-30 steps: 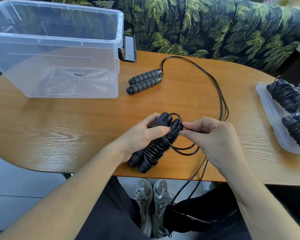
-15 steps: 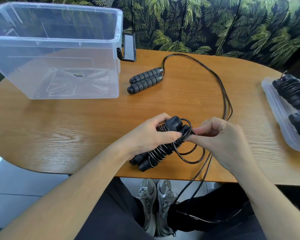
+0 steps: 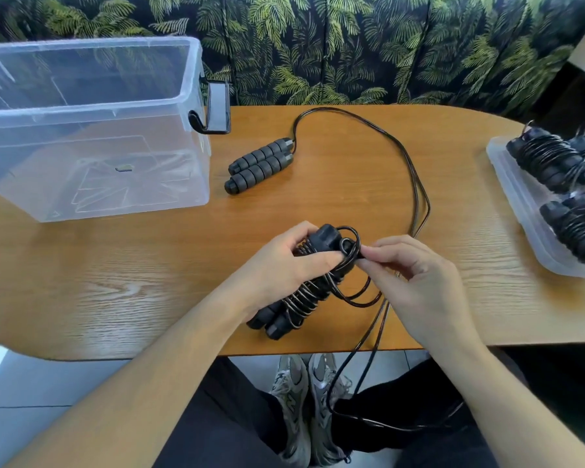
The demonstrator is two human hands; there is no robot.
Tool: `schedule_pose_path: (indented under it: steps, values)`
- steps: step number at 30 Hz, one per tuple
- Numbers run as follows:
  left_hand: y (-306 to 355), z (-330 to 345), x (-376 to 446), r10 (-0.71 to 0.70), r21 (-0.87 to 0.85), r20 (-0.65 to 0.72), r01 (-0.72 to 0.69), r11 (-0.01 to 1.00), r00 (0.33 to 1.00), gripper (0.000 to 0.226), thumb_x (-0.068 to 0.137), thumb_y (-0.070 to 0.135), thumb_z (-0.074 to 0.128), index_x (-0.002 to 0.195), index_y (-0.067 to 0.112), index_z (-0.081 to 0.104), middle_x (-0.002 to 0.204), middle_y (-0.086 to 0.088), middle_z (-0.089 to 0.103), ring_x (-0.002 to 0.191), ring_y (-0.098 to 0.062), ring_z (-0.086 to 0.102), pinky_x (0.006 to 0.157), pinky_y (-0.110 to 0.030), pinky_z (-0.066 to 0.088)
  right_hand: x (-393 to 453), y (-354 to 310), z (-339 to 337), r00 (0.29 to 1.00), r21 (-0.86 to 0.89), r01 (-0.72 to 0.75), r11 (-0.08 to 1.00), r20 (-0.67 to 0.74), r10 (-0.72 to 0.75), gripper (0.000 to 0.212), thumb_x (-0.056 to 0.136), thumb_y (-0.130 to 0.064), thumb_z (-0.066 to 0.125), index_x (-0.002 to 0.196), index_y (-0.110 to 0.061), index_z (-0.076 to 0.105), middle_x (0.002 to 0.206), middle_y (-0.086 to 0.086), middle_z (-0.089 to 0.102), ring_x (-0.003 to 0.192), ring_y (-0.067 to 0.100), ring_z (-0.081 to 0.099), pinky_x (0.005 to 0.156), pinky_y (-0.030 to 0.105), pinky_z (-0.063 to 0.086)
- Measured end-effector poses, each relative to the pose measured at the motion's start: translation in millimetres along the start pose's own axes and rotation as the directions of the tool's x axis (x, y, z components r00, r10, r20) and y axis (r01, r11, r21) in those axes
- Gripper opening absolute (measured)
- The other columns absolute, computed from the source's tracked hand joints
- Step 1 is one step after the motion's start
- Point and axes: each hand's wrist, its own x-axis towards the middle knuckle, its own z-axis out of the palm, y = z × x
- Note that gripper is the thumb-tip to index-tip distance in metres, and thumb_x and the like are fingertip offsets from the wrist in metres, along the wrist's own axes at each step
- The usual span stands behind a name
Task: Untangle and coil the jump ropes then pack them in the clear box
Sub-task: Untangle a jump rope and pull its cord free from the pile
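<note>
My left hand (image 3: pixel 286 261) grips a black jump rope bundle (image 3: pixel 296 304), two handles side by side with cord wound around them. My right hand (image 3: pixel 419 282) pinches a loop of that cord at the bundle's top end. A few loose loops sag below the bundle. A second jump rope lies on the table: its two foam handles (image 3: pixel 259 164) rest side by side, and its long cord (image 3: pixel 416 184) curves right, then drops off the table's front edge to my lap. The clear box (image 3: pixel 92 130) stands empty at the far left.
A clear lid or tray (image 3: pixel 520 211) at the right edge holds several wound rope bundles (image 3: pixel 554 163). The oval wooden table (image 3: pixel 115 282) ends just in front of me. A leaf-print sofa backs the table. A black latch (image 3: pixel 216 111) hangs on the box's right side.
The camera view tilted and shifted slightly. My right hand moved a little closer to the top of the bundle, pulling the cord loops tighter. My left hand keeps its hold.
</note>
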Motion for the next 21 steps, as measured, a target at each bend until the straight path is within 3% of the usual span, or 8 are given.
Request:
schedule_pose_path:
  steps: [2, 4, 9, 11, 13, 16, 19, 21]
  values:
    - [2, 3, -1, 0.013, 0.042, -0.012, -0.013, 0.999, 1.0, 0.017, 0.092, 0.04, 0.07, 0.104, 0.029, 0.063, 0.094, -0.002, 0.077, 0.083, -0.022, 0.076, 0.086, -0.05, 0.061, 0, 0, -6, 0.995, 0.093, -0.101, 0.991, 0.006, 0.101, 0.037, 0.081, -0.01, 0.082, 0.092, -0.042, 0.065, 0.082, -0.013, 0.072, 0.086, 0.007, 0.069, 0.081, 0.028, 0.055]
    - [4, 6, 0, 0.023, 0.072, -0.021, -0.021, 0.997, 1.0, 0.016, 0.092, 0.042, 0.07, 0.102, 0.032, 0.063, 0.095, -0.001, 0.077, 0.084, -0.022, 0.076, 0.087, -0.053, 0.059, 1, -1, -11, 0.989, 0.116, -0.147, 0.982, 0.04, 0.143, 0.045, 0.081, -0.013, 0.082, 0.098, -0.048, 0.059, 0.084, -0.011, 0.072, 0.085, 0.009, 0.069, 0.08, 0.029, 0.055]
    - [8, 14, 3, 0.052, 0.189, -0.047, -0.042, 0.981, 0.998, 0.023, 0.086, 0.056, 0.07, 0.098, 0.04, 0.061, 0.091, 0.0, 0.075, 0.082, -0.024, 0.074, 0.082, -0.058, 0.058, 4, 0, -17, 0.994, -0.221, 0.077, 0.972, 0.092, -0.058, 0.028, 0.089, -0.011, 0.074, 0.108, -0.032, 0.076, 0.091, -0.01, 0.064, 0.084, 0.009, 0.063, 0.075, 0.031, 0.054]
    - [10, 17, 3, 0.061, 0.248, -0.063, -0.043, 0.968, 0.996, 0.031, 0.078, 0.066, 0.066, 0.098, 0.043, 0.058, 0.088, 0.002, 0.074, 0.079, -0.022, 0.074, 0.076, -0.057, 0.06, 4, 0, -17, 0.99, -0.282, 0.062, 0.957, 0.137, -0.023, 0.026, 0.093, -0.012, 0.068, 0.109, -0.03, 0.075, 0.099, -0.009, 0.06, 0.087, 0.009, 0.061, 0.078, 0.033, 0.054]
    - [13, 20, 3, 0.076, 0.344, -0.084, -0.042, 0.938, 0.994, 0.032, 0.081, 0.067, 0.063, 0.099, 0.043, 0.054, 0.085, 0.004, 0.072, 0.074, -0.017, 0.073, 0.07, -0.052, 0.061, 7, -4, -19, 0.976, -0.176, -0.079, 0.981, 0.188, 0.112, 0.02, 0.093, -0.014, 0.065, 0.102, -0.031, 0.071, 0.108, -0.013, 0.057, 0.099, 0.005, 0.059, 0.089, 0.027, 0.051]
    - [22, 22, 1, 0.094, 0.502, -0.103, -0.03, 0.864, 0.99, 0.029, 0.091, 0.064, 0.057, 0.106, 0.041, 0.048, 0.086, 0.005, 0.071, 0.071, -0.012, 0.071, 0.065, -0.044, 0.062, 13, -7, -20, 0.934, 0.14, -0.326, 0.935, 0.199, 0.296, 0.008, 0.084, -0.022, 0.075, 0.088, -0.029, 0.076, 0.113, -0.014, 0.06, 0.107, -0.003, 0.058, 0.093, 0.021, 0.045]
    - [31, 23, 2, 0.092, 0.573, -0.105, -0.016, 0.82, 0.99, 0.034, 0.092, 0.069, 0.051, 0.108, 0.039, 0.046, 0.084, 0.006, 0.071, 0.071, -0.012, 0.071, 0.065, -0.043, 0.062, 20, -7, -14, 0.897, 0.441, -0.438, 0.784, 0.151, 0.416, 0.004, 0.082, -0.024, 0.078, 0.08, -0.021, 0.078, 0.113, -0.007, 0.071, 0.105, 0.007, 0.066, 0.101, 0.037, 0.049]
    - [36, 24, 6, 0.101, 0.653, -0.122, 0.003, 0.758, 0.987, 0.04, 0.09, 0.076, 0.047, 0.108, 0.04, 0.045, 0.08, 0.009, 0.07, 0.069, -0.009, 0.069, 0.064, -0.041, 0.062, 24, -5, -11, 0.867, 0.615, -0.46, 0.64, 0.156, 0.474, 0.01, 0.092, -0.021, 0.068, 0.092, -0.015, 0.077, 0.115, -0.003, 0.074, 0.106, 0.012, 0.068, 0.102, 0.038, 0.05]
